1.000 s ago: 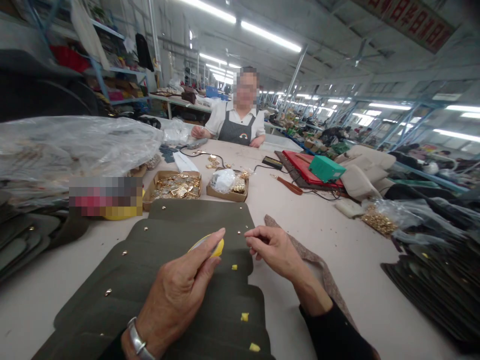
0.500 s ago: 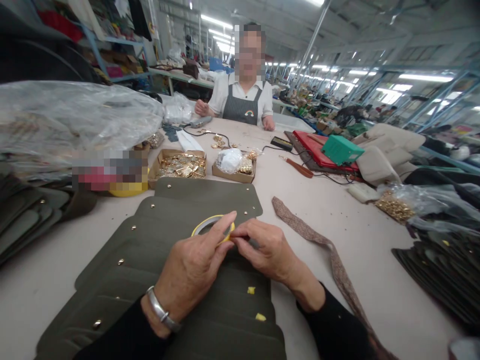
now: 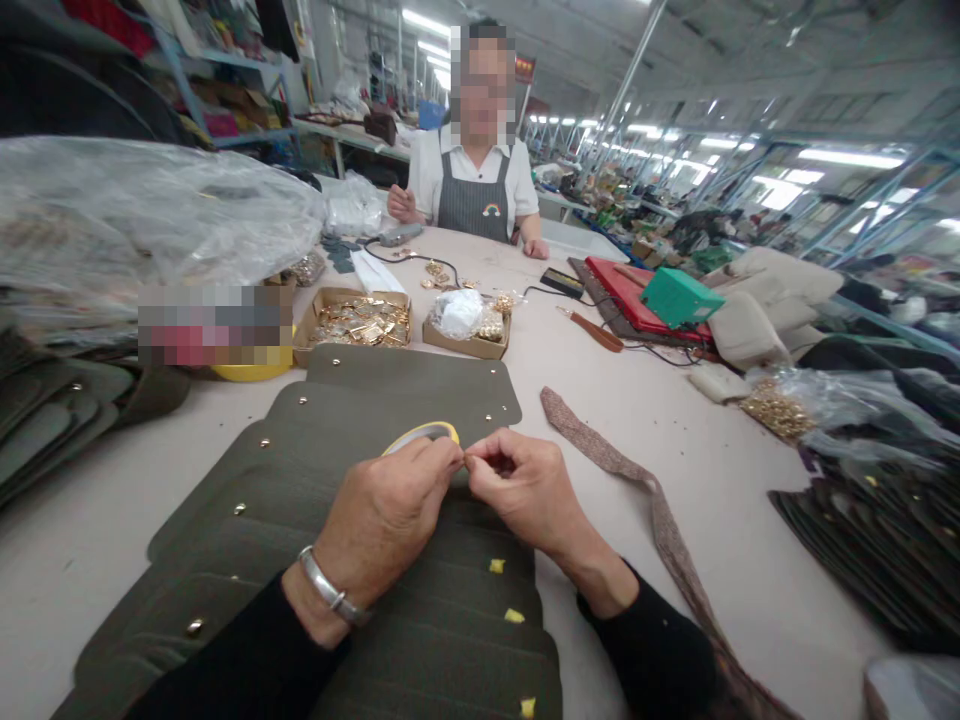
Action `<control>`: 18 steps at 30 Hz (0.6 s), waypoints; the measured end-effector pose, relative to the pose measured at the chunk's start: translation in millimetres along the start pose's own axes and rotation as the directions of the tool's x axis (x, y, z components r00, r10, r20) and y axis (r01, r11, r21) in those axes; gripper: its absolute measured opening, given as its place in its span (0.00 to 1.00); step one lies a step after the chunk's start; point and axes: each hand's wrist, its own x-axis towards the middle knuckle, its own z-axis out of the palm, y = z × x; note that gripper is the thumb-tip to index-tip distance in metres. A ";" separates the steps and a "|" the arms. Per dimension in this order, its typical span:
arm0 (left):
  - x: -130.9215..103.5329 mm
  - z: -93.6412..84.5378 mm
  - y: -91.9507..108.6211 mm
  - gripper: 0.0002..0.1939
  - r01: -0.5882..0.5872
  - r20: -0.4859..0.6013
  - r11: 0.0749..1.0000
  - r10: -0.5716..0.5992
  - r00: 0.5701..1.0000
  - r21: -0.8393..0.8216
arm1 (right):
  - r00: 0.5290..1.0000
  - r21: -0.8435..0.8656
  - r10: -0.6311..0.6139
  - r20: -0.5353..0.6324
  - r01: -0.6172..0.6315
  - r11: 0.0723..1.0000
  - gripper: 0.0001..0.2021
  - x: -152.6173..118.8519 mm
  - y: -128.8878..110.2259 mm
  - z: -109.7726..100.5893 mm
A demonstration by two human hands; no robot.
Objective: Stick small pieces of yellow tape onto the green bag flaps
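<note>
My left hand [image 3: 390, 515] is closed around the near side of a roll of yellow tape [image 3: 420, 434], a ring with a grey core. Its thumb and forefinger are pinched together at the roll's right edge. Against those fingertips, my right hand [image 3: 525, 485] pinches too; whatever lies between its fingers is too small to make out. Both hands are above overlapping dark olive panels [image 3: 315, 560] with gold studs along the left side. Small yellow tape pieces [image 3: 514, 615] stick to the panels' right edge.
Beyond the panels stand a box of gold metal parts [image 3: 360, 322] and a box with bagged parts [image 3: 466, 325]. A brown fabric strip [image 3: 600, 450] lies to the right, near dark stacked pieces [image 3: 862, 560]. Across the table [image 3: 675, 480] is a person [image 3: 476, 195].
My left thumb and forefinger have come down from over the roll into a pinch beside my right fingertips. The view has tilted slightly, showing another yellow piece at the bottom.
</note>
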 end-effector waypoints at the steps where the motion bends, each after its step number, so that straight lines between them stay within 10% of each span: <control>1: 0.3 0.2 1.4 0.11 -0.037 -0.037 0.999 0.037 0.999 0.007 | 0.993 0.091 0.116 0.024 -0.118 0.989 0.05 2.1 0.1 -0.7; 7: 1.5 7.4 -4.8 0.08 -0.046 -0.014 0.993 0.048 0.999 0.111 | 0.871 0.352 0.470 0.140 -0.488 0.799 0.09 19.0 29.0 -21.5; 18: 8.8 17.2 -11.9 0.08 0.060 0.366 0.980 -0.127 0.922 0.188 | 0.860 0.025 0.338 0.382 -0.375 0.927 0.06 22.4 56.6 -39.1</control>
